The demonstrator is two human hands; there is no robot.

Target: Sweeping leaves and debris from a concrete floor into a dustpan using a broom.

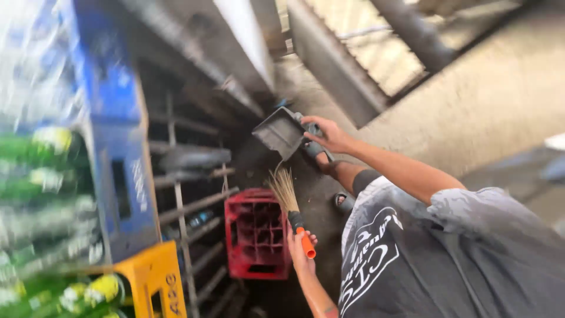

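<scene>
Left hand grips the broom, right hand holds the grey dustpan raised off the floor; sweeping looks mid-way, beside the red crate.

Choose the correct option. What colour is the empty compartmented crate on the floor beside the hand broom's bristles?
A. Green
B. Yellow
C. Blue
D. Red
D: the divided crate on the floor next to the hand broom, which the left hand holds by its orange handle, is red. The right hand holds a grey dustpan above it.
</scene>
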